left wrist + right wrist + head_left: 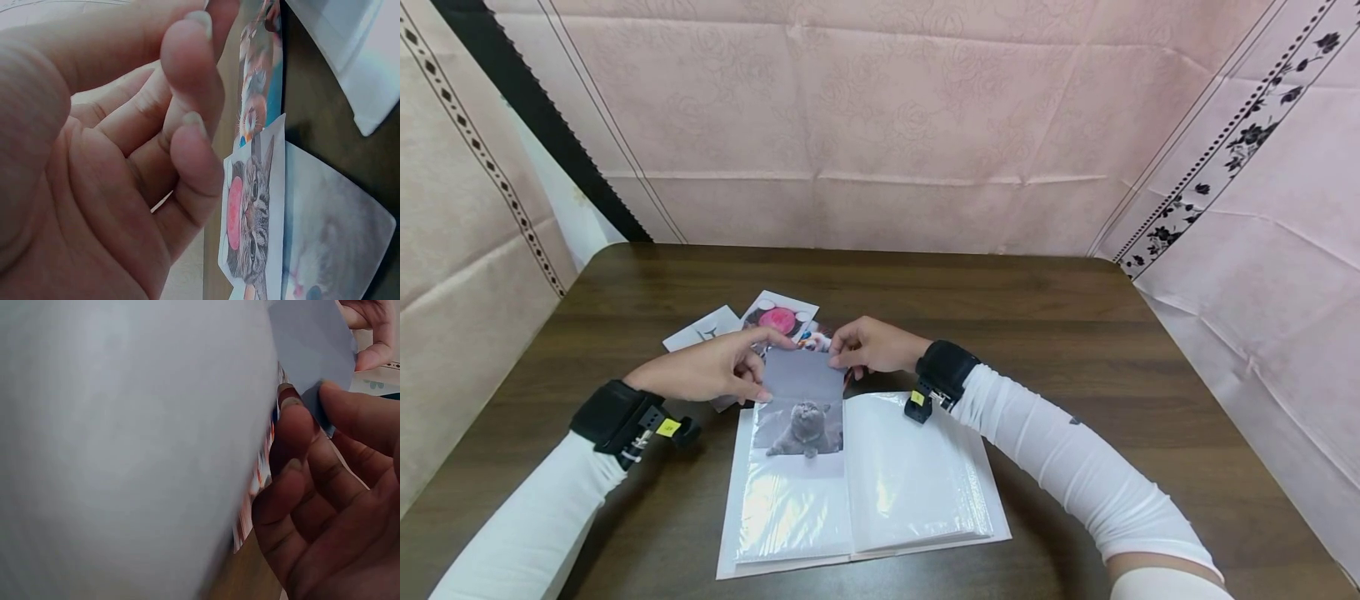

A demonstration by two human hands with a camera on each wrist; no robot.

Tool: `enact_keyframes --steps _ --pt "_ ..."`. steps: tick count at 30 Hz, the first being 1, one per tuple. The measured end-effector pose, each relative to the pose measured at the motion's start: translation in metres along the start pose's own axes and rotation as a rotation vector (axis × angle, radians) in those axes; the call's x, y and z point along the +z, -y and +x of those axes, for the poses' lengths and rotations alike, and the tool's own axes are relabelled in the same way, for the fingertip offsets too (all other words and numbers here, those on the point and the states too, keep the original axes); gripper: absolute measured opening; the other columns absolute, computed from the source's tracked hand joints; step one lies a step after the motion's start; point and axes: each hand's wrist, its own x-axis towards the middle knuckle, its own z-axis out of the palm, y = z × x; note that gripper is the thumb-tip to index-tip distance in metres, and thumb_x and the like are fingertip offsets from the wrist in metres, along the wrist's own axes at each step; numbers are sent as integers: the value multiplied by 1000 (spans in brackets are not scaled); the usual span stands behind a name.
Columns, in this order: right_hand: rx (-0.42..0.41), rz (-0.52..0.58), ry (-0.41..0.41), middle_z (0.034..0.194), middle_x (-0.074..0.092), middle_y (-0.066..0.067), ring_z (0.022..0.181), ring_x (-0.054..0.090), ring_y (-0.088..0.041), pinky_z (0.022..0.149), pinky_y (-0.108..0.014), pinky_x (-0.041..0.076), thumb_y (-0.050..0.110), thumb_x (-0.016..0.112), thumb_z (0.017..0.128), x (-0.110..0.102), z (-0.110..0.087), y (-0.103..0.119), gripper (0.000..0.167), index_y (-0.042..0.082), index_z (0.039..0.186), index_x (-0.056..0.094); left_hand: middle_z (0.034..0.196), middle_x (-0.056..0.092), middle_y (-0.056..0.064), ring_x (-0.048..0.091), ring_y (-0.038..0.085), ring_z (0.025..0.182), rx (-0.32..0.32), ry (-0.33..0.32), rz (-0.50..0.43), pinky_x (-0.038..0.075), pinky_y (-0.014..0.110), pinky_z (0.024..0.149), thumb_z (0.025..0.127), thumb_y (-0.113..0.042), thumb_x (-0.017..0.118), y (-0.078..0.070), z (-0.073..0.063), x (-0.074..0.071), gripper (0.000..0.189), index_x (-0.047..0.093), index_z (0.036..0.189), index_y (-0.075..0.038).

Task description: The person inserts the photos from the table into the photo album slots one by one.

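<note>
A grey cat photo is partly inside the clear left pocket of an open photo album; its plain grey upper part sticks out past the top edge. My left hand holds it at the left side, index finger along the top edge and thumb at the left edge. In the left wrist view the fingers of the left hand are bent, the photo's edge out of sight. With thumb and fingers, my right hand pinches the upper right corner, as the right wrist view shows; an album page fills much of that view.
Loose pictures lie behind the album: one with a pink round shape, a white one, and a colourful one between the hands. A tabby cat picture shows below the left hand. All rest on a brown wooden table.
</note>
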Motion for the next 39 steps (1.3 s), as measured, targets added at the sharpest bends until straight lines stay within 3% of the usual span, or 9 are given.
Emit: enact_keyframes --steps 8,24,32,39 --pt "1 -16 10 82 61 -6 64 55 -19 68 -23 49 12 66 98 1 1 0 10 5 104 71 83 68 7 56 29 61 21 -5 14 46 29 50 91 -20 77 1 -1 0 68 40 147 -11" --pt "-22 -48 40 85 63 -7 66 56 -20 68 -23 47 11 65 98 1 0 1 9 4 101 72 79 67 6 56 32 62 0 -4 25 46 28 50 90 -20 78 0 0 1 67 43 145 -10" --pt "2 -36 35 86 64 -6 65 56 -19 68 -23 49 9 65 99 -1 -2 1 13 5 109 72 80 68 6 55 29 60 -7 -3 29 46 29 50 90 -20 78 -1 0 1 66 44 145 -9" --pt "-6 28 31 81 62 -4 67 58 -20 63 -25 45 7 66 98 0 -1 0 21 9 118 64 82 69 6 56 31 61 -16 -3 27 47 30 51 89 -22 79 -1 0 0 66 45 144 -10"
